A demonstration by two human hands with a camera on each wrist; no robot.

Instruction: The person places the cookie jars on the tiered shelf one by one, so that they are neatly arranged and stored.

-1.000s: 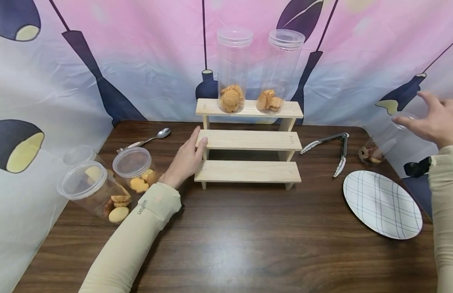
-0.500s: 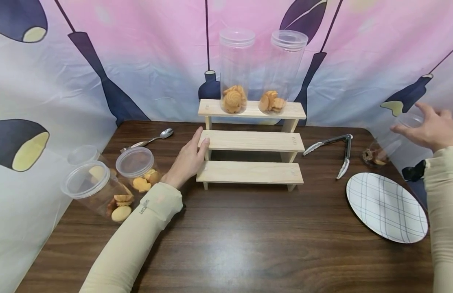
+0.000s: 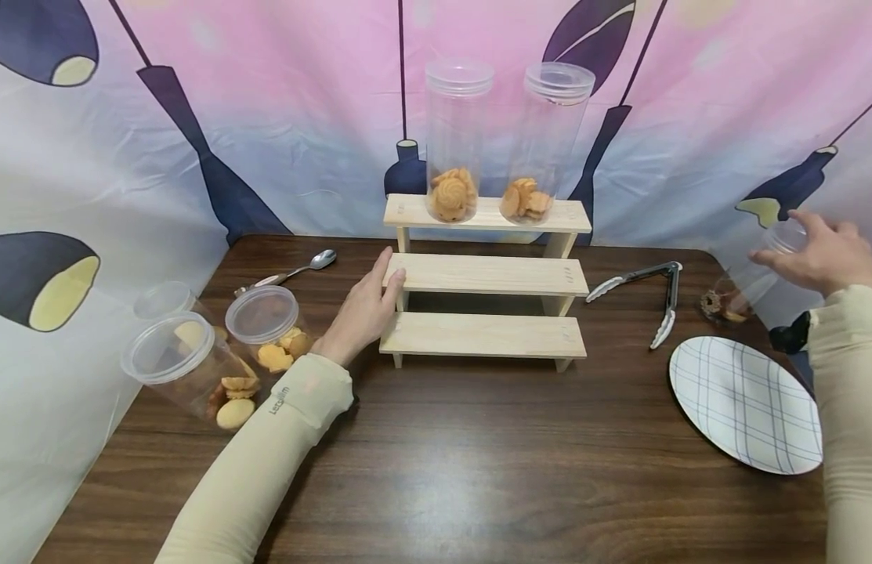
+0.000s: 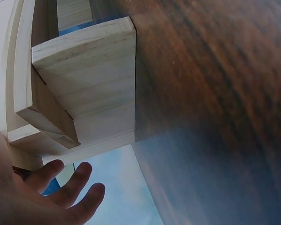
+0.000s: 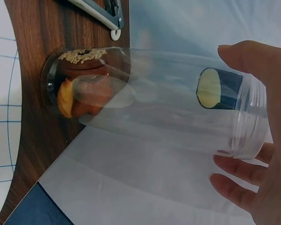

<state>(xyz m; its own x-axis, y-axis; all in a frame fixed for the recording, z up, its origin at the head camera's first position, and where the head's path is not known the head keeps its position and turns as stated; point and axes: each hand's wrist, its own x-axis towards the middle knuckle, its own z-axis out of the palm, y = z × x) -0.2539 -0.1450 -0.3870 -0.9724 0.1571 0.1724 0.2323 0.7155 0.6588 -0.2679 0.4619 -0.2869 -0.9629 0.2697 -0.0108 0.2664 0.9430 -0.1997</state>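
A patterned cloth (image 3: 316, 141) fills the top of the frame behind a dark wood table (image 3: 436, 486). On it, at centre, is a three-step wooden rack (image 3: 488, 274). Right of centre lies a checked plate (image 3: 746, 403). Two tall lidded jars (image 3: 458, 117) stand on the rack's top step, and three more jars (image 3: 203, 376) are at the left. Another jar (image 5: 178, 122), with cookies in its base, stands at the right, above the plate. My right hand (image 3: 826, 254) is spread around its lid; I cannot tell how firmly it touches. My left hand (image 3: 358, 313), fingers loose, is at the rack's left end. Tongs (image 3: 640, 272) lie right of centre, a spoon (image 3: 294, 270) upper left.
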